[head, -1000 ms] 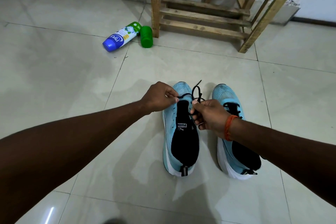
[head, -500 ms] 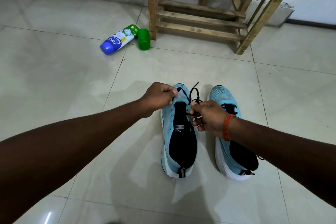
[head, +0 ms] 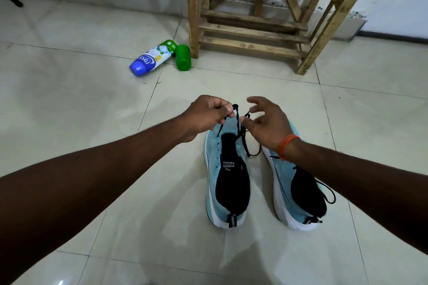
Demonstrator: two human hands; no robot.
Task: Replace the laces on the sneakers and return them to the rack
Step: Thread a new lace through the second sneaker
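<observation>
In the head view, two light blue sneakers are seen side by side on the tiled floor (head: 69,104), with their toes pointed away from the person. The black lace (head: 238,126) is threaded only at the toe end of the first sneaker (head: 214,169), and its two ends are lifted above the toe.

One end is pinched by the left hand (head: 206,118), whose fingers are curled tightly together around it, just above the toe of this sneaker. The right hand (head: 266,125) is held just beside it with the fingers spread apart and loosely bent. The other end of the lace runs close by its thumb, but it cannot be told whether it is touched. An orange band (head: 287,146) is worn on the right wrist.

The second sneaker (head: 289,180) is partly covered by the right forearm.

Further away, the wooden rack (head: 193,18) is placed against the wall. A white and blue bottle (head: 150,60) and a green cap (head: 183,56) are laid on the floor near its leg.
</observation>
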